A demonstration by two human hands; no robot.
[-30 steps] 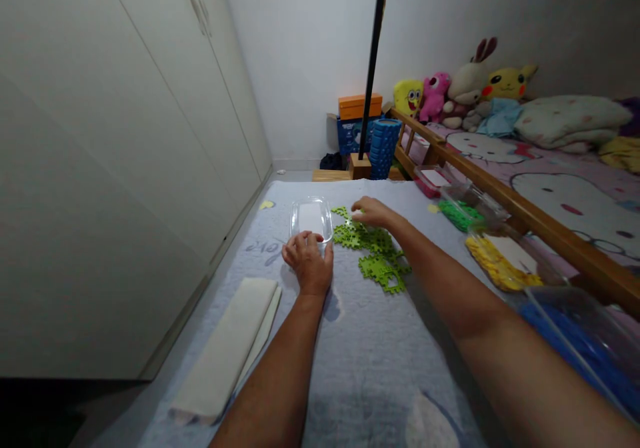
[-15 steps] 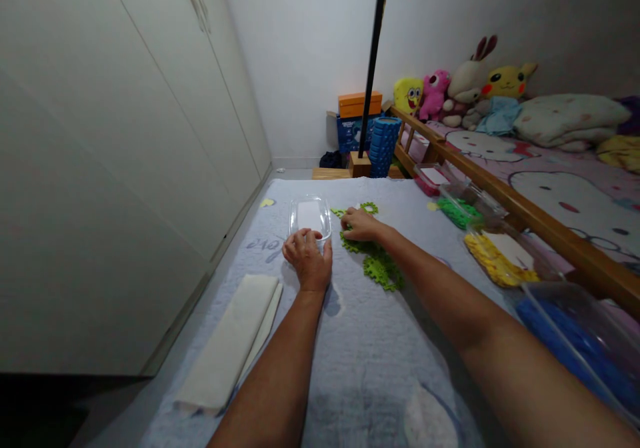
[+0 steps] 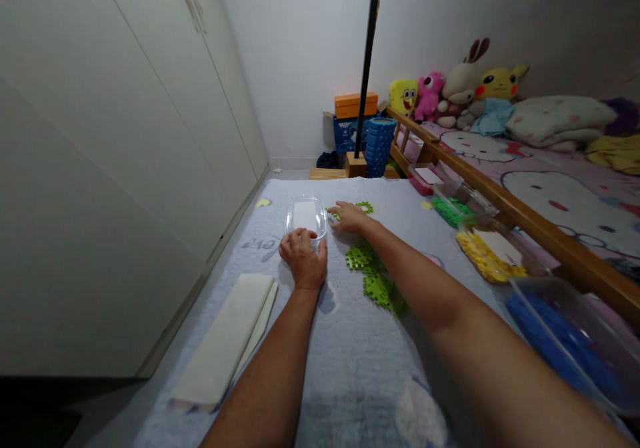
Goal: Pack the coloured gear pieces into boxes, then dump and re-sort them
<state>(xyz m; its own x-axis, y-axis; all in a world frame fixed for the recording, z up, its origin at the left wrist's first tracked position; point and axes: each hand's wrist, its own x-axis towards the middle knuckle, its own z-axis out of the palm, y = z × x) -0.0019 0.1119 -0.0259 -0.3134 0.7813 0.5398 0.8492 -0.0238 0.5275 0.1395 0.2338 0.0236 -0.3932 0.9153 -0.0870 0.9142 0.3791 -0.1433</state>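
Note:
A clear plastic box [image 3: 305, 213] with a white label lies towards the far end of the cloth-covered table. Its near edge is under the curled fingers of my left hand [image 3: 305, 260], thumb at the corner. To the right of the box, my right hand [image 3: 349, 217] is low over the cloth with its fingers stretched towards the box. Part of a green toothed piece shows beneath those fingers. Several more green gear-shaped pieces [image 3: 379, 288] lie nearer me, partly hidden by my right forearm. Another green ring-like gear [image 3: 365, 207] rests beyond my right hand.
A folded cream cloth [image 3: 225, 341] lies at the left. Along the right edge stand clear boxes of green pieces [image 3: 453, 211], yellow pieces [image 3: 485, 256] and blue pieces [image 3: 560, 341], beside a wooden bed rail [image 3: 530, 218]. A black pole [image 3: 367, 61] rises beyond the table.
My right hand has shifted slightly left and its fingers have straightened. Some green pieces have slid nearer me, under my right forearm. My left hand stays on the box; the view has shifted slightly.

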